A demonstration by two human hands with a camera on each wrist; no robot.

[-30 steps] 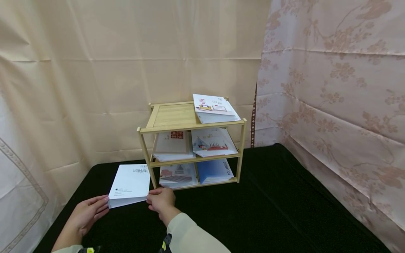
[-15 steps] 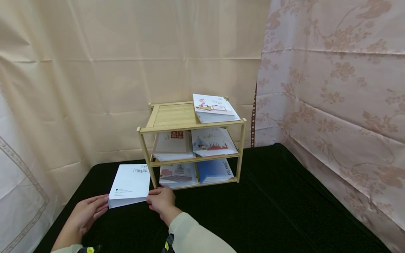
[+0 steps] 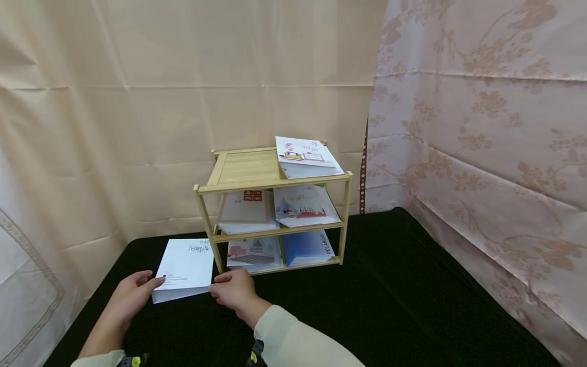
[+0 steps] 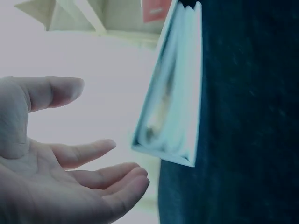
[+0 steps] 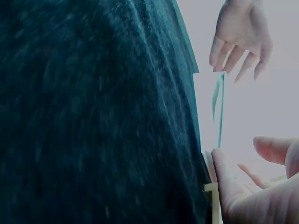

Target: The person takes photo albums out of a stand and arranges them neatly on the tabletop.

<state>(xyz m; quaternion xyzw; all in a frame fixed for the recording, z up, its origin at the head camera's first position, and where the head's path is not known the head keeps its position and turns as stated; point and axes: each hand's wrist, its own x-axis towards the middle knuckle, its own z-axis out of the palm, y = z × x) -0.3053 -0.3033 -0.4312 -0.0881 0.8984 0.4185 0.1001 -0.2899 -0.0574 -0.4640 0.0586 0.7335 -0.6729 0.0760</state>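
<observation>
A white desk calendar (image 3: 185, 260) lies low and tilted on the dark cloth, left of a small wooden shelf (image 3: 245, 168). Beside its near left corner is my left hand (image 3: 130, 295), fingers spread and relaxed; the left wrist view shows a gap between that hand (image 4: 60, 172) and the tent-shaped end of the calendar (image 4: 170, 93). My right hand (image 3: 238, 293) is by the near right corner, close to the shelf's front left leg. In the right wrist view, its thumb stands apart while a fingertip (image 5: 218, 156) is at the calendar's edge, seemingly touching it.
On the shelf's top right lies an illustrated calendar (image 3: 309, 155). Two more, a beige one (image 3: 247, 209) and a tent-picture one (image 3: 307, 206), fill the middle tier. Below are a laptop-picture calendar (image 3: 254, 255) and a blue one (image 3: 309, 247). Curtains hang behind and right.
My left hand has let go of the calendar's left edge, its thumb and fingers parting. The right hand's grip has loosened at the other corner. The head view has shifted slightly.
</observation>
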